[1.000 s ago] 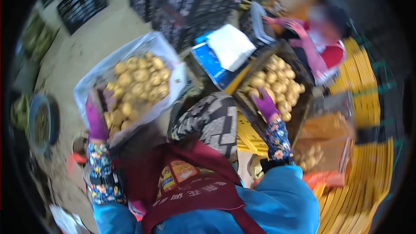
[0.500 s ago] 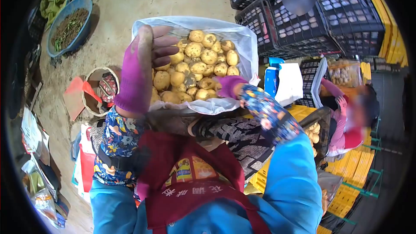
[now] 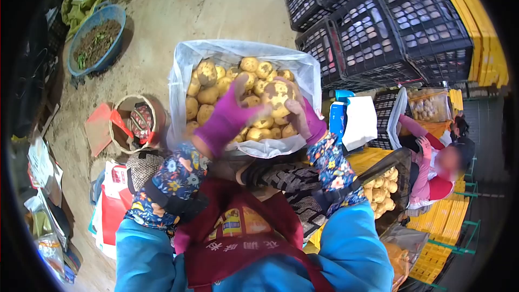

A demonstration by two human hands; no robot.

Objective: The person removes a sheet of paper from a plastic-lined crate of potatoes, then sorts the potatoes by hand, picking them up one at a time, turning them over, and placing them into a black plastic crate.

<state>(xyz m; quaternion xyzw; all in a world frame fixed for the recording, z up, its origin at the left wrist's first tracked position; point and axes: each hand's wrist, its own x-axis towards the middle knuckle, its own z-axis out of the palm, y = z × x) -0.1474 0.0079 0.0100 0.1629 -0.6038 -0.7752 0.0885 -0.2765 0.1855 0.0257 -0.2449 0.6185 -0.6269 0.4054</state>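
Note:
A white-lined crate (image 3: pixel 181 94) full of soil-marked yellow potatoes (image 3: pixel 208 95) stands in front of me. Above its right half, a large potato (image 3: pixel 278 99) with brown patches is held in my right hand (image 3: pixel 308 119), which wears a purple glove. My left hand (image 3: pixel 230 112), gloved in purple too, is over the middle of the potatoes. Its thumb and fingers are apart and slightly blurred, turned towards the large potato, with nothing visible in them.
Black crates (image 3: pixel 367 32) are stacked at the upper right. A blue basin (image 3: pixel 73 54) of soil and a round bin (image 3: pixel 114 132) stand on the left. At the right, another person (image 3: pixel 427 167) sits near a container of potatoes (image 3: pixel 383 192) and yellow crates (image 3: pixel 440 219).
My left hand has come down and right from the crate's upper left. My right hand has risen with the large potato in it. The view has shifted slightly, so the crate appears lower.

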